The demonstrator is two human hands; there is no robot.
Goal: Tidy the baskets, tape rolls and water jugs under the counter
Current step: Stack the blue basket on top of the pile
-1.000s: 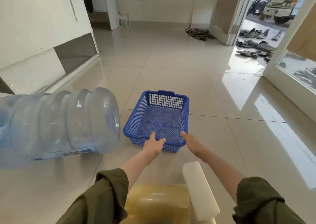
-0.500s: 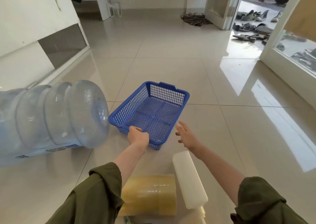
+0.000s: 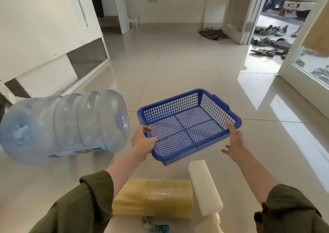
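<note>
A shallow blue mesh basket [image 3: 188,124] is lifted off the floor and tilted, empty inside. My left hand [image 3: 142,141] grips its near left corner. My right hand [image 3: 235,142] is spread open at the basket's right side, fingertips near the rim; I cannot tell if it touches. A large clear blue water jug [image 3: 64,126] lies on its side on the floor to the left. A stack of yellowish tape rolls [image 3: 153,198] lies on its side close to me, with a white roll [image 3: 204,186] leaning beside it.
A white counter [image 3: 44,37] with dark openings low down runs along the left. The glossy tiled floor [image 3: 178,69] stretches ahead. An open doorway [image 3: 277,19] at the right back has several shoes [image 3: 267,40] around it. A striped mat [image 3: 211,32] lies near the far wall.
My left hand closed on the basket's near corner, lifted it off the floor and swung it round to the right. My right hand moved along its right side, fingers spread.
</note>
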